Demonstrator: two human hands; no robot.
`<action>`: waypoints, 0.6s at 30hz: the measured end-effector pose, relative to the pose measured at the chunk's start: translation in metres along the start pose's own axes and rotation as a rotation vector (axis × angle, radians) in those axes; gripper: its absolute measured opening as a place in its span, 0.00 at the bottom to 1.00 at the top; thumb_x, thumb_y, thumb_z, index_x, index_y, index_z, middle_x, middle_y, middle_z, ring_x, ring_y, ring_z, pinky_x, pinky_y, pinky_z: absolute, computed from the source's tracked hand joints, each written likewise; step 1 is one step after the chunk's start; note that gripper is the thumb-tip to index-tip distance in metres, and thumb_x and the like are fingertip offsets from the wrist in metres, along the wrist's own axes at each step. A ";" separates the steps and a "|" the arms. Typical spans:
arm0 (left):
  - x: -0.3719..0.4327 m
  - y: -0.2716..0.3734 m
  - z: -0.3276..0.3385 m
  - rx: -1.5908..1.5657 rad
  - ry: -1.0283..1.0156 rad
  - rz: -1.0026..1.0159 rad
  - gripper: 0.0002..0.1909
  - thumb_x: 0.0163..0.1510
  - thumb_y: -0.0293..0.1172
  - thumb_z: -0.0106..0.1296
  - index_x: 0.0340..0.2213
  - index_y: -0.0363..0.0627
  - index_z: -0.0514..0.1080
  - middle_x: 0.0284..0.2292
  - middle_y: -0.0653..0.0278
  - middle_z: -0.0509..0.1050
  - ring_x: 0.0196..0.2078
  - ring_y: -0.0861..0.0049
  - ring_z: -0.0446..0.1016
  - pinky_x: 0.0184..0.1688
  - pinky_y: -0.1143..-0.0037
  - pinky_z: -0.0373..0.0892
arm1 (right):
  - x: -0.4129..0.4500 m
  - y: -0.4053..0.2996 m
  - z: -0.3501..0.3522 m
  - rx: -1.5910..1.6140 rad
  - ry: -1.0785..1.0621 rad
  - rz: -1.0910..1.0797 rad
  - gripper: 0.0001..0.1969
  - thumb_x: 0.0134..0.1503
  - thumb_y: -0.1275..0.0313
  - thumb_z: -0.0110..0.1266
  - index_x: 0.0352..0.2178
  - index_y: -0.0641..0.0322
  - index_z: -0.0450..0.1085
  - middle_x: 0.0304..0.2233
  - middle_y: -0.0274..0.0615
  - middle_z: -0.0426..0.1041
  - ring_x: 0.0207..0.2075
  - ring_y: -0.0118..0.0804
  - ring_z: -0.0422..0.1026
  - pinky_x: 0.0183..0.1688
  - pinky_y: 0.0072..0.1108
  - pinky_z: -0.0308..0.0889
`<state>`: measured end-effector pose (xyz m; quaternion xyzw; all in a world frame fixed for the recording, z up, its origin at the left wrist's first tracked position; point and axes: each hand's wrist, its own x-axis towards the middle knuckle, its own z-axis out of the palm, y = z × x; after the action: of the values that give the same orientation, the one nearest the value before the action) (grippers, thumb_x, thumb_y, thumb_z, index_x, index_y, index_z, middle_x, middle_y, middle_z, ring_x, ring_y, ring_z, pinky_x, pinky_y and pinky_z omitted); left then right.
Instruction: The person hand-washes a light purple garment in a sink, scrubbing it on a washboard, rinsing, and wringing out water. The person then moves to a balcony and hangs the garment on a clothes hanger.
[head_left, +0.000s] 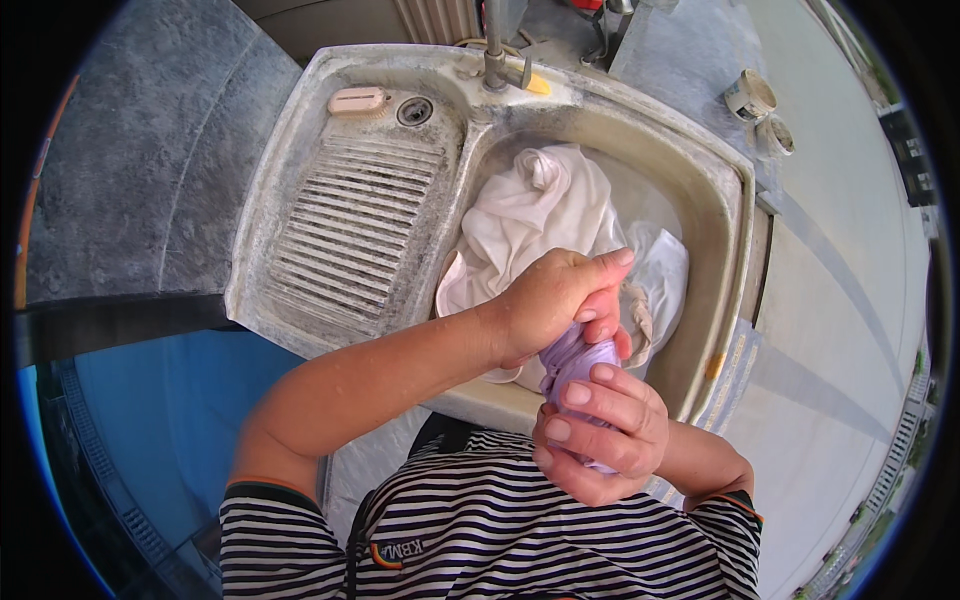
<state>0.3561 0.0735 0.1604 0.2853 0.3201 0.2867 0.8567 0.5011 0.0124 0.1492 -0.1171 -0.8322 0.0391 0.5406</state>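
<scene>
A twisted lavender cloth (574, 366) is gripped in both of my hands above the near edge of the sink basin (697, 300). My left hand (566, 300) is closed around its upper end. Around the lower end curl the fingers of my right hand (607, 435), close to my striped shirt. Beneath my hands, a wet off-white garment (540, 195) lies bunched in the basin. To its right is a thinner white cloth (664, 262), with a twisted beige strip of fabric (639, 319) beside it. My left hand and forearm hide part of this laundry.
Left of the basin is a ribbed washboard surface (352, 225), with a pink scrub brush (358, 103) and a drain (415, 111) above it. A metal tap (495, 67) stands at the back rim beside a yellow piece (538, 83). Two small tubs (750, 95) sit beyond the right side.
</scene>
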 end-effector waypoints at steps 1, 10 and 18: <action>0.004 -0.001 0.002 0.021 -0.014 -0.009 0.32 0.64 0.50 0.36 0.08 0.49 0.55 0.12 0.65 0.61 0.24 0.66 0.73 0.33 0.72 0.69 | -0.002 0.002 -0.003 0.001 -0.037 -0.024 0.06 0.43 0.72 0.59 0.26 0.52 0.72 0.35 0.37 0.74 0.45 0.42 0.73 0.48 0.31 0.71; 0.041 -0.039 -0.016 0.230 0.156 -0.053 0.31 0.63 0.48 0.40 0.09 0.47 0.56 0.11 0.64 0.62 0.18 0.71 0.70 0.26 0.73 0.68 | -0.049 0.023 0.020 -0.076 -0.138 -0.171 0.06 0.39 0.71 0.54 0.24 0.55 0.69 0.29 0.38 0.68 0.32 0.39 0.71 0.34 0.27 0.70; 0.047 -0.083 -0.050 0.225 0.201 -0.099 0.28 0.62 0.45 0.41 0.11 0.44 0.58 0.11 0.65 0.62 0.15 0.76 0.65 0.23 0.72 0.68 | -0.081 0.015 0.048 -0.088 -0.214 -0.225 0.06 0.42 0.68 0.53 0.22 0.57 0.67 0.26 0.39 0.67 0.31 0.40 0.71 0.34 0.28 0.69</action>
<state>0.3760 0.0646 0.0554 0.3334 0.4481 0.2334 0.7960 0.4911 0.0109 0.0548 -0.0419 -0.8938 -0.0461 0.4441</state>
